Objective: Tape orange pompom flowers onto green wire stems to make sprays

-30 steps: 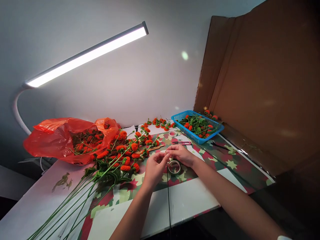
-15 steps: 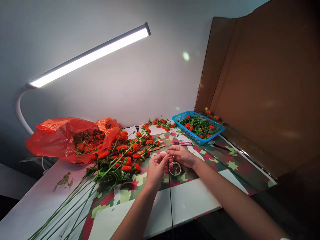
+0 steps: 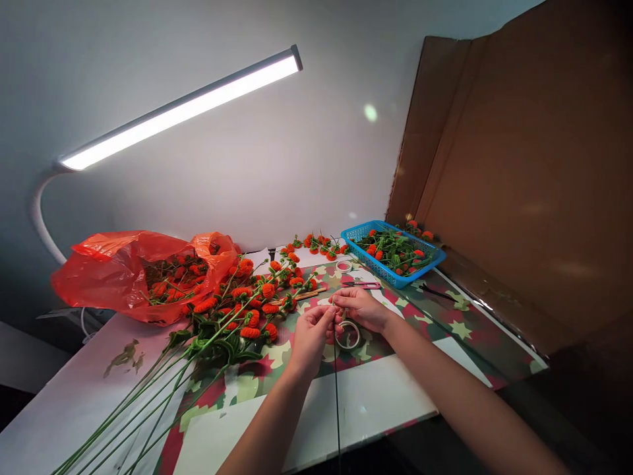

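Pinched between the fingers of my left hand (image 3: 310, 336) is a thin dark green wire stem (image 3: 337, 402), which runs down past the table's front edge. My right hand (image 3: 363, 309) has its fingertips closed at the stem's top, touching those of my left hand. A short pale strip shows under the right fingers, above a roll of pale floral tape (image 3: 357, 336). What exactly sits between the fingertips is mostly hidden. Left of my hands lies a bunch of orange fuzzy flowers (image 3: 251, 318) with long green stems.
An orange plastic bag (image 3: 109, 270) of flowers stands at left; a blue basket (image 3: 395, 280) of flowers and greenery is at back right. Pink-handled snips (image 3: 363, 285) and another tape roll (image 3: 343, 266) lie behind my hands. A lamp (image 3: 188, 109) hangs above; cardboard (image 3: 519, 165) stands at right.
My hands stay together at the stem's top, with only slight finger movement. The view has shifted a little; the other things lie as before.
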{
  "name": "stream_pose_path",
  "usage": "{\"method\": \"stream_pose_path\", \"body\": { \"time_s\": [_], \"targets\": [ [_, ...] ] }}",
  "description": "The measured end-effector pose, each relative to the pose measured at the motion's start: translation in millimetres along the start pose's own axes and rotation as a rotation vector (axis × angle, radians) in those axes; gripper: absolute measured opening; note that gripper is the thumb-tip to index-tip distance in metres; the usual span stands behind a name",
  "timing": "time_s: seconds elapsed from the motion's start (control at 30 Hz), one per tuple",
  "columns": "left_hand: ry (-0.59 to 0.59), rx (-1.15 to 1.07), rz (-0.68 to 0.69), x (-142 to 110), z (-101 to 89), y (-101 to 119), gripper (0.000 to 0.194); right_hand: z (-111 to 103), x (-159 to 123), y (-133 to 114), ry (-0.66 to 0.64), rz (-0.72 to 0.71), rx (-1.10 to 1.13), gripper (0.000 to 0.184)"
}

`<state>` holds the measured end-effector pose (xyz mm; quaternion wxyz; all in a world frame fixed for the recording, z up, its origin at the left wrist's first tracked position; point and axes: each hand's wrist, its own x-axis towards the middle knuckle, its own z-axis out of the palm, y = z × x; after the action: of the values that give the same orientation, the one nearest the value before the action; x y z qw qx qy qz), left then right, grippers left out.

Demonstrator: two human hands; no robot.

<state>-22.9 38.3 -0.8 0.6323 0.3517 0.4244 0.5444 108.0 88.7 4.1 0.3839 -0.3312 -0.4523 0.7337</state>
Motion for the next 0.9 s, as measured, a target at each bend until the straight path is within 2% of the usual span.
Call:
{"method": "stream_pose_path", "body": {
  "time_s": [0.1, 0.2, 0.33, 0.43, 0.63, 0.77, 0.9],
  "targets": [
    [0.052, 0.087, 0.036, -1.5, 1.8, 3.4, 0.032, -0.7, 1.1, 0.9, -0.006, -0.021, -0.022, 0.033],
    [0.097, 0.211, 0.146, -2.7, 3.3, 8.2, 0.031, -1.4, 2.3, 2.4, 0.008, -0.07, -0.057, 0.032],
    [0.1, 0.281, 0.238, -2.4, 3.8, 10.5, 0.025, 0.2, 2.2, 2.9, 0.007, -0.072, -0.037, 0.03],
    [0.059, 0.202, 0.217, -0.7, 3.2, 7.7, 0.024, 3.3, 0.7, 1.6, 0.004, -0.039, 0.037, 0.03],
    [0.069, 0.004, 0.154, -0.1, 2.1, 5.8, 0.026, 8.2, -3.9, 2.5, -0.023, 0.027, 0.163, 0.027],
    [0.039, -0.03, 0.124, -0.9, 0.5, 6.0, 0.028, 7.1, -5.3, 4.9, -0.017, 0.05, 0.216, 0.025],
    [-0.018, -0.009, 0.111, -0.2, -1.1, 4.9, 0.027, 5.7, -6.4, 2.4, -0.078, 0.093, 0.232, 0.025]
  ]
}}
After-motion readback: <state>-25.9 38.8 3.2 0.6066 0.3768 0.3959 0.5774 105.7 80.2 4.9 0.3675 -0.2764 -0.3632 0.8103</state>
